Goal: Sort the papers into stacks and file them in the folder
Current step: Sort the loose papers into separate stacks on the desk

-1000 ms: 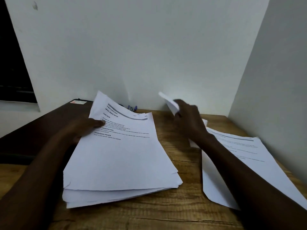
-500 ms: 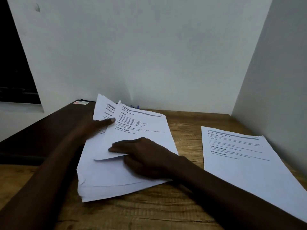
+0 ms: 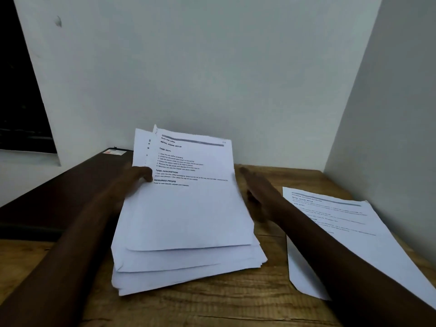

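A thick stack of white printed papers (image 3: 188,220) lies in the middle of the brown wooden desk (image 3: 212,308), its sheets fanned unevenly at the near edge. Its far end looks raised toward the white wall (image 3: 212,67) at 12 o'clock. The top sheet carries bold headings and a grey bar along its head.

The left hand (image 3: 139,178) grips the stack at its 9 o'clock edge, with the thumb curled over the top sheet; the other fingers are hidden beneath the paper. The right hand (image 3: 259,197) is at the stack's 3 o'clock edge, open, with fingers straight and pointing toward 12 o'clock. It is blurred, so I cannot tell whether it touches the paper or is just beside it.

Farther toward 3 o'clock, apart from the stack, a smaller pile of white printed sheets (image 3: 342,227) lies flat on the desk, partly covered by the right forearm.

At 9 to 10 o'clock a dark brown flat object (image 3: 59,192) lies beside the stack, with a small white and red label (image 3: 114,152) at its far corner.
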The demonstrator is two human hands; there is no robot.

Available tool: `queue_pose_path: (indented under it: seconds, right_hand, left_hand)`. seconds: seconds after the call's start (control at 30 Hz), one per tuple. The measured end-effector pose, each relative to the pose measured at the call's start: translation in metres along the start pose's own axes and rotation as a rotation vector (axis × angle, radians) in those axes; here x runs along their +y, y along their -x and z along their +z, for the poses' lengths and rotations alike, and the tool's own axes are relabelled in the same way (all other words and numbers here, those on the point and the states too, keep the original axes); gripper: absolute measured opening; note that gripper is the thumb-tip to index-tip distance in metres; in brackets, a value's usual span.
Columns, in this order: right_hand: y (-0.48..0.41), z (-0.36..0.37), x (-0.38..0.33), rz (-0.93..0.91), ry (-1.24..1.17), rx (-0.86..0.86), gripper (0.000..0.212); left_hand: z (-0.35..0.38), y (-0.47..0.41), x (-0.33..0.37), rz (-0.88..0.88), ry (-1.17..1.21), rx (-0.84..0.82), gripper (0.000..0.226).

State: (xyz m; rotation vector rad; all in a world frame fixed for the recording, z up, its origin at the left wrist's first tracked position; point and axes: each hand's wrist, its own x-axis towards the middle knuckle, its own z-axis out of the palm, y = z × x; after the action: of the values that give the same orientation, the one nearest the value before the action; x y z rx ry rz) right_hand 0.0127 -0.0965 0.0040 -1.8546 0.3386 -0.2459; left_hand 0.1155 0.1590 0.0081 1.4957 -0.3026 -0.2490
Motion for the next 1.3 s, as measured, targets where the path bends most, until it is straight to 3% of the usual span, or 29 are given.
queue_pose_path:
  seconds: [0.1, 0.23, 0.3, 0.4, 0.53, 0.63, 0.7, 0.83, 0.93, 1.03, 1.13, 1.23, 1.3]
  right_hand:
    - [-0.001, 0.007, 0.007, 0.006, -0.141, -0.184, 0.038]
    - [0.003, 0.018, -0.002, -0.137, 0.219, -0.136, 0.056]
    - [0.003, 0.002, -0.013, -0.187, 0.386, -0.04, 0.049]
    - [0.002, -0.04, -0.019, -0.099, 0.713, 0.161, 0.066]
    - [0.01, -0.078, 0.006, 0.16, 0.934, 0.108, 0.084]
    - [0.02, -0.084, 0.017, 0.213, 0.85, 0.089, 0.075]
    - [0.021, -0.084, 0.015, 0.203, 0.843, 0.102, 0.07]
    - [0.017, -0.073, 0.016, 0.207, 0.94, 0.117, 0.065]
    - [0.019, -0.063, 0.02, 0.091, 1.069, 0.178, 0.06]
    - [0.02, -0.06, 0.02, -0.033, 1.177, 0.249, 0.049]
    - [0.02, -0.061, 0.019, -0.053, 1.23, 0.273, 0.044]
    - [0.018, -0.068, 0.006, -0.1, 1.171, 0.276, 0.039]
    - [0.014, -0.062, -0.012, -0.226, 0.947, 0.35, 0.04]
  left_hand:
    - [0.009, 0.0, -0.007, -0.002, 0.072, -0.063, 0.024]
    - [0.011, -0.001, -0.017, 0.018, 0.029, -0.113, 0.027]
    - [0.01, -0.004, -0.019, 0.032, 0.002, -0.137, 0.029]
    - [0.016, -0.007, -0.021, 0.036, -0.015, -0.229, 0.038]
    - [0.039, -0.006, -0.033, 0.135, -0.196, -0.172, 0.039]
    - [0.053, -0.006, -0.04, 0.173, -0.355, -0.199, 0.083]
    - [0.057, -0.005, -0.04, 0.198, -0.349, -0.224, 0.091]
    - [0.058, -0.005, -0.045, 0.239, -0.286, -0.211, 0.066]
    - [0.057, -0.003, -0.044, 0.239, -0.266, -0.215, 0.069]
    - [0.057, -0.006, -0.045, 0.238, -0.224, -0.207, 0.05]
    - [0.056, -0.011, -0.047, 0.248, -0.199, -0.184, 0.049]
    - [0.056, -0.012, -0.049, 0.255, -0.099, -0.143, 0.043]
    - [0.057, -0.013, -0.051, 0.256, -0.051, -0.126, 0.044]
